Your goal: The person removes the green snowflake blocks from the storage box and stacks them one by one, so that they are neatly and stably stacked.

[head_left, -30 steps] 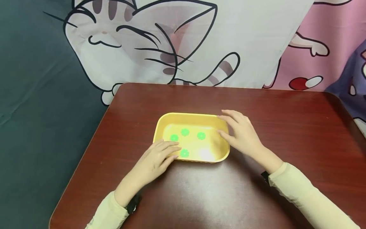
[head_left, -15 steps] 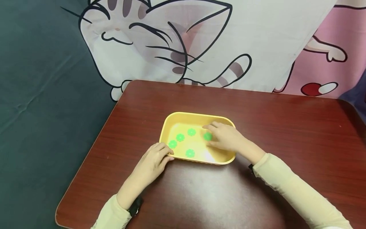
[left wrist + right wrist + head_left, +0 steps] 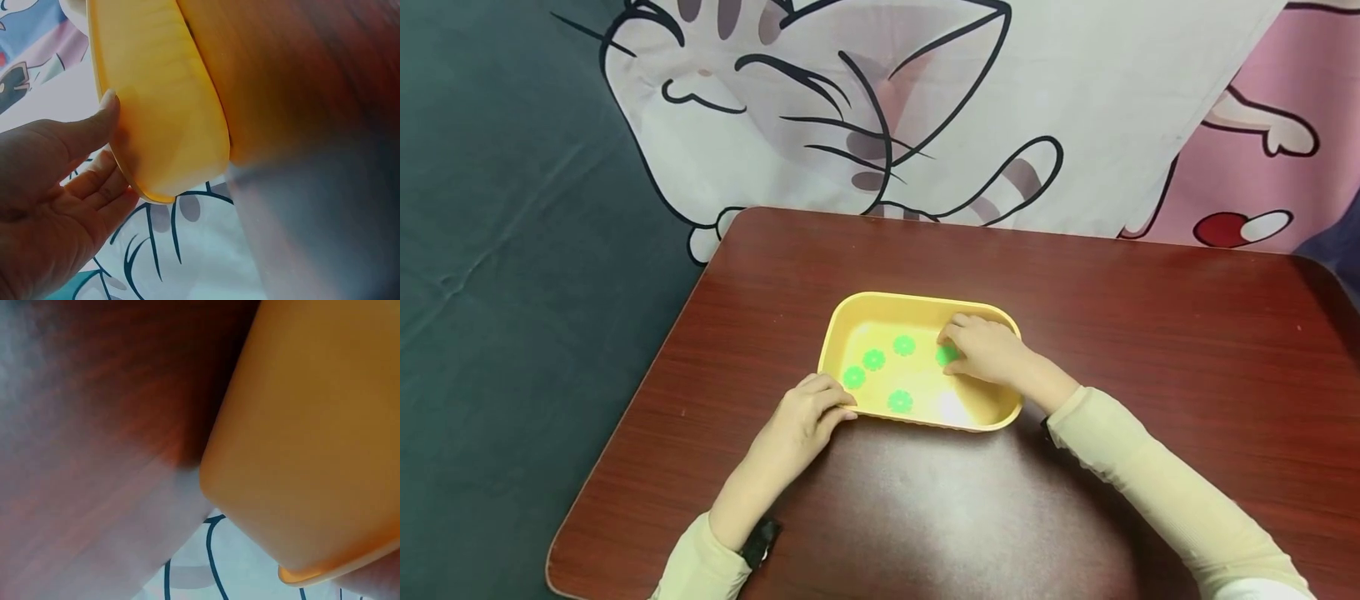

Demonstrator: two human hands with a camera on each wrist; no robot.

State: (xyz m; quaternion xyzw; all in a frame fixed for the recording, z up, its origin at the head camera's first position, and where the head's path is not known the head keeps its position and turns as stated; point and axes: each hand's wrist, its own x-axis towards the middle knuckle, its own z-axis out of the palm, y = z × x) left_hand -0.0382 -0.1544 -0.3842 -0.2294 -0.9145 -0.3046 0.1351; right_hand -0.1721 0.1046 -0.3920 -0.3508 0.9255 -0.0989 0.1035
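Observation:
A yellow rectangular tray (image 3: 917, 423) sits on the table with several flat green scalloped discs on its floor. My left hand (image 3: 801, 423) grips its near-left corner; in the left wrist view the thumb (image 3: 107, 115) is on one side of the rim and the fingers (image 3: 103, 184) on the other. My right hand (image 3: 988, 352) reaches over the right wall into the tray. Its curved fingers and thumb stand apart around the rightmost green disc (image 3: 945, 356), which partly shows between them. The right wrist view shows mostly the tray's outer wall (image 3: 306, 444), and the fingertips are hidden there.
The tray stands near the middle of a dark red-brown wooden table (image 3: 1112, 317) with a rounded far-left corner. Behind the table hangs a cloth (image 3: 1105, 100) printed with a cartoon cat. Green cloth (image 3: 512, 333) lies beyond the left edge.
My right hand has come from over the right rim down into the tray, its fingers drawing closer around the disc. My left hand has shifted back to the tray's corner, uncovering another disc.

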